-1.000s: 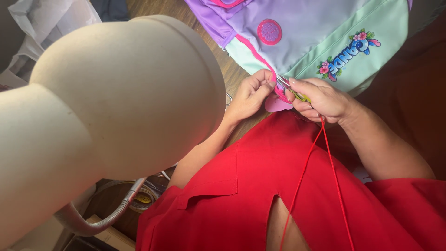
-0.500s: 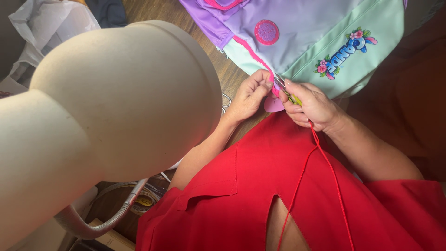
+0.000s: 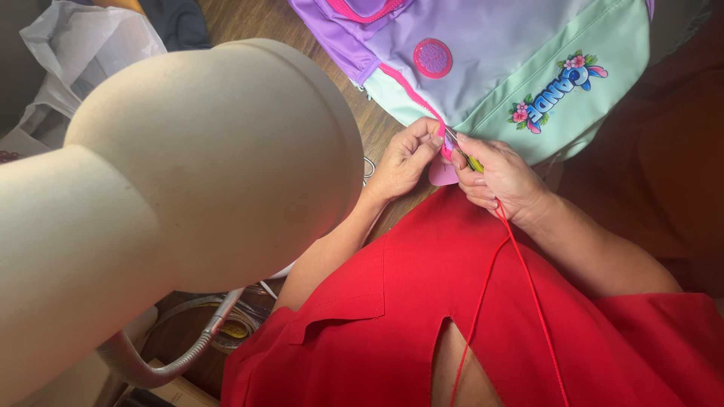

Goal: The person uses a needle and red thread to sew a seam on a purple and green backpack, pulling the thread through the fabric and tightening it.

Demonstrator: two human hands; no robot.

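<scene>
Since a second ago, we are drawing our right hand, gripping the needle, closer; our left hand is pinching the zipper just left.

Big lamp shade crowding left of hands; open tabletop beyond.

smooth cloth backpack, matt lamp shade
</scene>
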